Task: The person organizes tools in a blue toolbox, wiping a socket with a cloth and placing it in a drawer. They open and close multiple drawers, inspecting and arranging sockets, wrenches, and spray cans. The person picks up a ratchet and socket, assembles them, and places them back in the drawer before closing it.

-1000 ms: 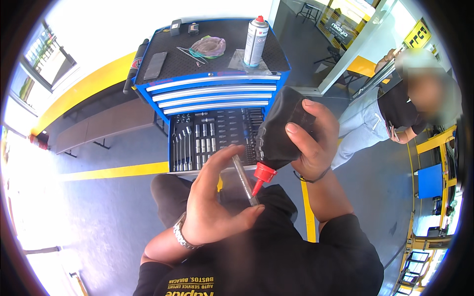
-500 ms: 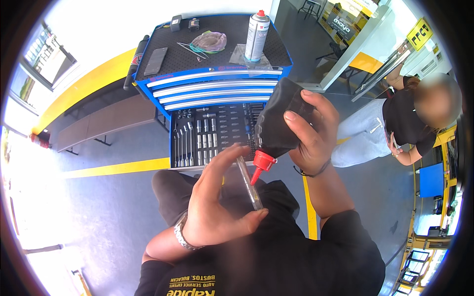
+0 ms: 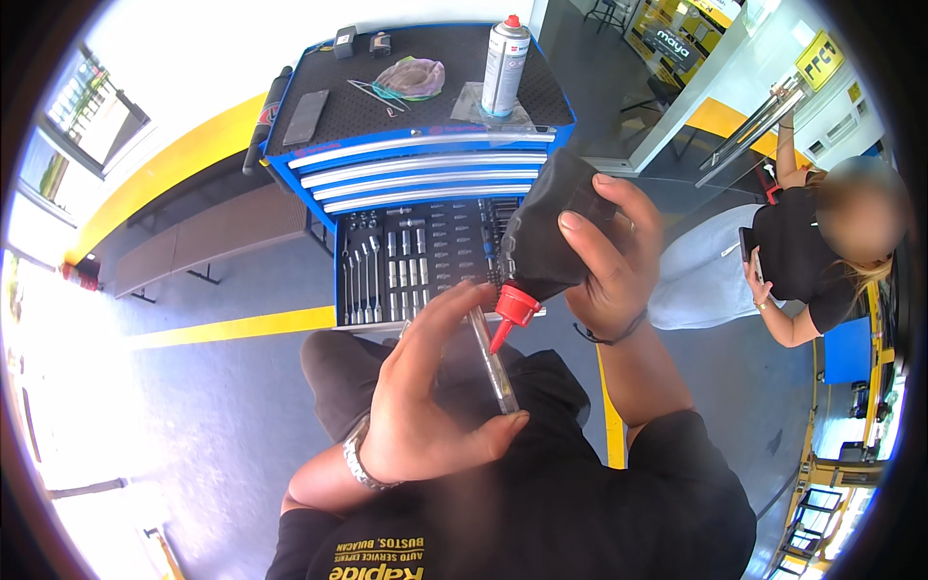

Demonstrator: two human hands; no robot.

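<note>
My left hand [image 3: 416, 416] grips a narrow clear piece [image 3: 493, 365] by its two ends, between the fingertips and the thumb. It looks like glass or clear plastic seen edge-on; its exact kind cannot be made out. My right hand [image 3: 623, 261] is wrapped round a black squeeze bottle [image 3: 546, 232], tilted with its red nozzle [image 3: 515, 307] pointing down. The nozzle's tip is at the clear piece, near its middle; whether they touch is unclear. No liquid can be seen coming out.
Ahead stands a blue tool cabinet [image 3: 319, 184], its open drawer [image 3: 387, 327] holding sockets and wrenches. On top are a spray can [image 3: 505, 68], a crumpled cloth-like bundle [image 3: 411, 79] and a dark flat slab [image 3: 306, 118]. At right, a person [image 3: 783, 232] holds a phone. A bench [image 3: 213, 237] stands left.
Both hands keep their grips, with the nozzle tip shifted slightly up along the clear piece. The person at right has shifted, and a phone now shows in their hand.
</note>
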